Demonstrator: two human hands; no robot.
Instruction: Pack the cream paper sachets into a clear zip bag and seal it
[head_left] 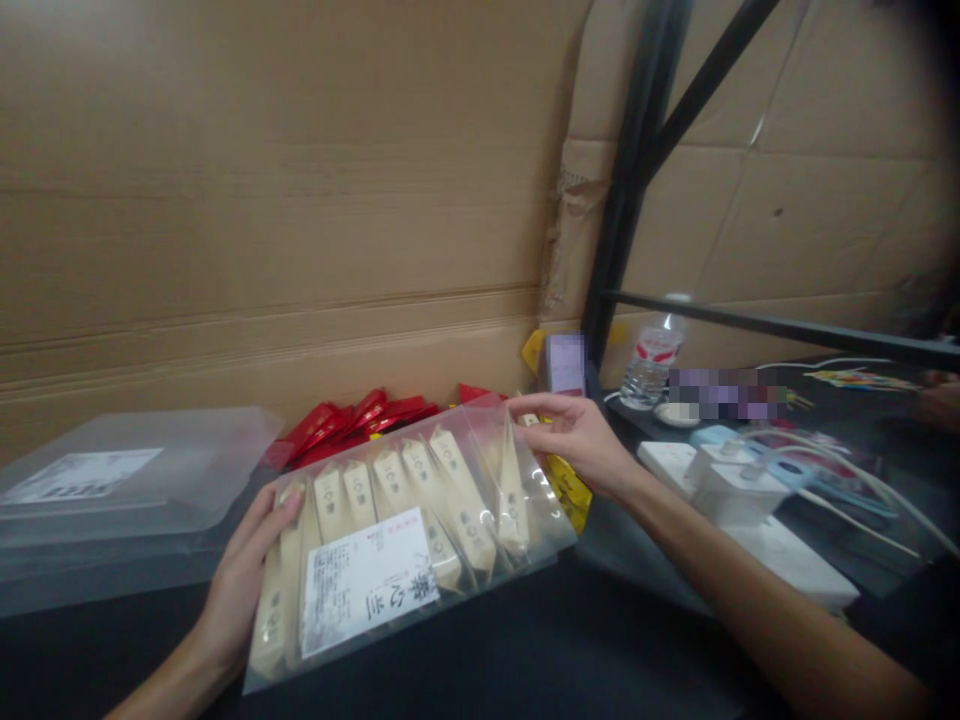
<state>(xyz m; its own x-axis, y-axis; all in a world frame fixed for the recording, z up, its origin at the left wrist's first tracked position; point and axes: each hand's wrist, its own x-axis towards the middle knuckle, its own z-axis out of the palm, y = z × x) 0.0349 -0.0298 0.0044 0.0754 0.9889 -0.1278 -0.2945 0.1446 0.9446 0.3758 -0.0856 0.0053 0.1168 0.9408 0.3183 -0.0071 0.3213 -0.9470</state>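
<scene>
A clear plastic bag (352,640) with a white printed label hangs tilted between my hands, above the black table. Inside it, several beige paper packets (390,480) with dark print stand side by side. My left hand (251,545) grips the bag's left end, thumb on the front. At the bag's upper right edge, my right hand (566,435) pinches with its fingers. A beige packet (512,500) is right below those fingertips, seen through the plastic. Whether the right fingers hold only the plastic or also a packet, I cannot tell.
Frosted plastic bags (217,450) are stacked at left. Behind my bag lie red packets (360,415) and a yellow packet (570,490). A power strip with chargers (739,485), cables and a water bottle (654,355) are at right, near a black metal frame (626,200). Another person's hand (941,400) shows far right.
</scene>
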